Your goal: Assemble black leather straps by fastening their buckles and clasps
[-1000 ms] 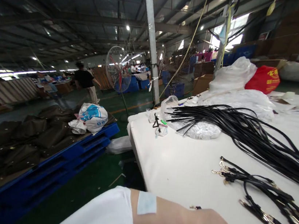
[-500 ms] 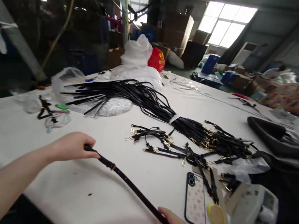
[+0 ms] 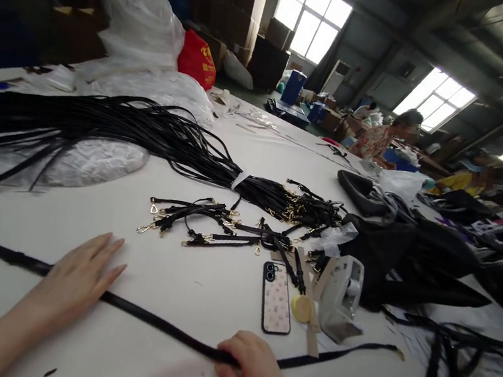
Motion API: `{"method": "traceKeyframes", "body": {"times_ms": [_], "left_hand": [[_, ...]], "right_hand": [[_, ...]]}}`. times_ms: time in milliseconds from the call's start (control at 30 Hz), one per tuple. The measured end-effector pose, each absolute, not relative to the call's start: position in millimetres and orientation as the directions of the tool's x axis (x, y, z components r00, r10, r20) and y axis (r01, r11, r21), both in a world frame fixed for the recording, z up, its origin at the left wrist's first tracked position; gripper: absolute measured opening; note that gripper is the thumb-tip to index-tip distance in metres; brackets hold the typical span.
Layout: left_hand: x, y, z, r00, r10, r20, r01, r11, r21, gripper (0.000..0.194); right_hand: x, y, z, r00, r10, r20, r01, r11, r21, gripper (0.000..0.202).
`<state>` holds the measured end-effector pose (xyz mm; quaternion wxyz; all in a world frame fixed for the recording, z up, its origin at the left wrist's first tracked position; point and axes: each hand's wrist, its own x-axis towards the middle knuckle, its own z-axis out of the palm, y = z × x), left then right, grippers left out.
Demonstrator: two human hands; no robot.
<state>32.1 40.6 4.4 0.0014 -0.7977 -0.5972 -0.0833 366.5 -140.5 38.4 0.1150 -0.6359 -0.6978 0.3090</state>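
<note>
A long black strap [image 3: 155,322] runs across the white table in front of me, from the left edge to a gold-coloured clasp end at the right. My left hand [image 3: 76,283] lies over its left part with fingers stretched out. My right hand [image 3: 251,368] has its thumb and fingers closed round the strap nearer the middle. Beyond my hands lie short black straps with gold clasps [image 3: 201,222]. A large bundle of long black straps [image 3: 148,131] is tied with a white band [image 3: 240,178].
A phone [image 3: 277,300], a yellow tape measure [image 3: 302,308] and a white tape dispenser [image 3: 339,299] stand right of centre. Black bags [image 3: 398,270] and more straps [image 3: 455,364] fill the right side. Plastic wrap [image 3: 142,32] and a red bag [image 3: 196,61] are at the back. A person [image 3: 379,137] works beyond.
The view has swung right. My left hand has let go of the strap's end and now lies flat across it. The strap has come down onto the table, and my right hand still holds it.
</note>
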Motion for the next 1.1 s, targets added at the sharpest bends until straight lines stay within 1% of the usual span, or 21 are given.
{"method": "traceKeyframes", "body": {"times_ms": [67, 133, 200, 267, 333, 400, 467, 533, 667, 767, 867, 967, 1033, 1100], "left_hand": [[40.5, 35.8, -9.5, 0.297, 0.946, 0.127, 0.952, -0.303, 0.034, 0.063], [41.1, 36.0, -20.8, 0.297, 0.942, 0.154, 0.953, -0.302, 0.007, 0.067], [37.6, 38.1, -28.4, 0.3, 0.936, 0.185, 0.952, -0.307, 0.012, 0.071], [33.3, 39.2, -32.0, 0.28, 0.937, 0.21, 0.957, -0.289, 0.01, 0.074], [29.2, 38.3, -33.4, 0.226, 0.948, 0.225, 0.973, -0.23, -0.007, 0.075], [25.2, 35.5, -35.3, 0.156, 0.954, 0.254, 0.987, -0.157, -0.019, 0.076], [20.9, 32.0, -39.6, 0.124, 0.946, 0.299, 0.992, -0.125, -0.017, 0.074], [16.0, 28.3, -45.5, 0.106, 0.931, 0.349, 0.994, -0.112, -0.004, 0.07], [4.2, 21.4, -57.2, 0.077, 0.904, 0.421, 0.994, -0.104, 0.041, 0.065], [-4.6, 17.5, -64.8, 0.092, 0.887, 0.452, 0.988, -0.137, 0.068, 0.067], [-1.5, 14.1, -67.9, 0.113, 0.867, 0.486, 0.98, -0.178, 0.091, 0.07], [30.0, 8.2, -55.0, 0.237, 0.819, 0.522, 0.936, -0.337, 0.105, 0.072], [67.6, 0.6, -34.1, 0.348, 0.768, 0.537, 0.873, -0.475, 0.113, 0.072], [110.9, -10.2, -7.4, 0.462, 0.686, 0.562, 0.775, -0.62, 0.12, 0.069]], "right_hand": [[374.9, -134.8, 48.4, -0.18, 0.965, -0.192, 0.816, 0.037, -0.576, 0.026], [388.3, -120.2, 59.8, -0.183, 0.976, -0.122, 0.833, 0.088, -0.546, 0.023], [406.4, -93.9, 69.7, -0.175, 0.984, -0.037, 0.866, 0.136, -0.481, 0.02], [427.7, -55.8, 74.8, -0.138, 0.99, 0.039, 0.913, 0.142, -0.382, 0.018], [449.8, -10.1, 73.9, -0.049, 0.994, 0.094, 0.961, 0.073, -0.267, 0.018], [469.8, 36.5, 68.1, 0.038, 0.99, 0.134, 0.979, -0.01, -0.202, 0.023], [485.3, 76.4, 59.9, 0.11, 0.98, 0.164, 0.984, -0.085, -0.154, 0.027], [495.3, 104.6, 52.0, 0.168, 0.971, 0.172, 0.982, -0.151, -0.109, 0.024], [503.5, 125.3, 44.4, 0.223, 0.962, 0.157, 0.975, -0.216, -0.06, 0.019], [504.5, 119.9, 50.2, 0.204, 0.967, 0.152, 0.978, -0.194, -0.08, 0.013], [496.5, 96.9, 63.0, 0.163, 0.978, 0.132, 0.978, -0.142, -0.155, 0.018], [470.8, 49.0, 75.3, 0.104, 0.992, 0.078, 0.965, -0.082, -0.25, 0.021], [443.9, 6.3, 80.5, 0.052, 0.999, 0.009, 0.934, -0.045, -0.355, 0.023], [415.6, -37.2, 83.6, -0.007, 0.993, -0.119, 0.819, -0.062, -0.57, 0.02]]}}
